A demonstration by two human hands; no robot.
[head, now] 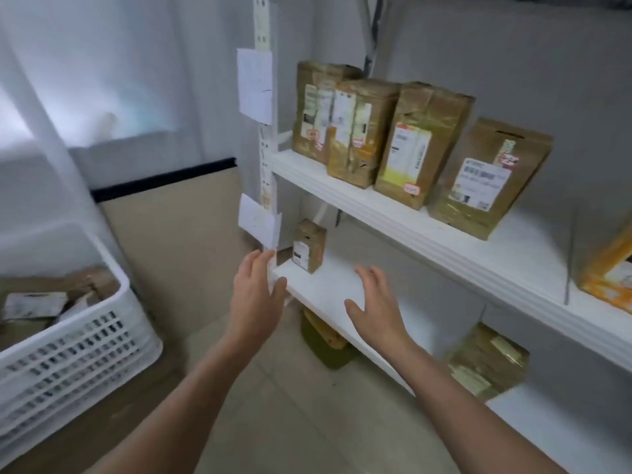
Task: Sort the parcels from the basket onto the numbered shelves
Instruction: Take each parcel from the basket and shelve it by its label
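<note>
A small brown parcel (308, 245) stands upright at the left end of the middle shelf (328, 295). My left hand (256, 295) hovers open just in front of that shelf's left corner, empty. My right hand (374, 304) is open too, fingers spread above the shelf board to the right of the small parcel, holding nothing. The white slatted basket (78, 343) sits at the lower left with several brown parcels (44, 302) inside. Several taped brown parcels (386, 138) stand in a row on the upper shelf (393, 217).
Paper labels (255, 85) hang on the white shelf post (265, 159). An orange-edged parcel (612, 271) lies at the far right of the upper shelf. More parcels (485, 362) and a green-yellow one (325, 340) sit on lower levels. A beige tiled floor runs between basket and shelves.
</note>
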